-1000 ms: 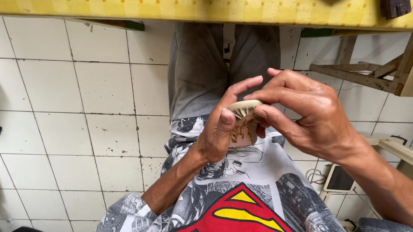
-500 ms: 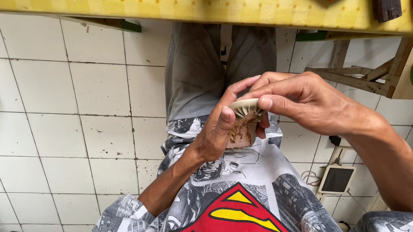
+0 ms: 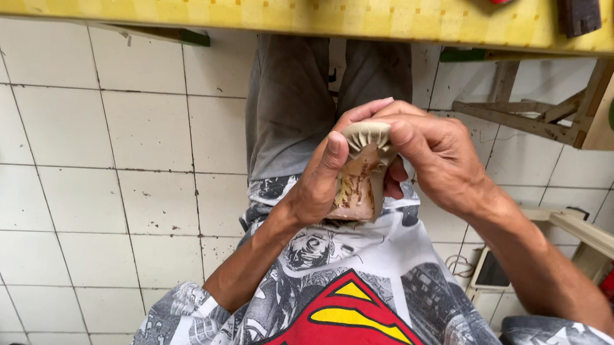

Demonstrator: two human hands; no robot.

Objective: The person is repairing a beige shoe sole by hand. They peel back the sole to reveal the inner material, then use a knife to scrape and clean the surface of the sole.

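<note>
A small carved wooden piece [image 3: 361, 178] with a ribbed, shell-like top and brown stains is held up in front of my lap. My left hand [image 3: 325, 177] grips its body from the left, thumb pressed on the front. My right hand [image 3: 434, 152] closes over the ribbed top from the right, fingertips on its upper edge. Part of the piece is hidden behind my fingers. Below are my grey trousers [image 3: 289, 114] and a printed shirt [image 3: 340, 312].
A yellow tabletop edge [image 3: 261, 3] runs across the top, with red and dark tools on it at the right. White floor tiles [image 3: 107, 151] lie to the left. A wooden frame [image 3: 534, 116] and a wooden slat [image 3: 597, 240] stand at the right.
Both hands have stayed together on the wooden piece. My right hand's fingers have shifted over the ribbed top, and the piece has turned slightly.
</note>
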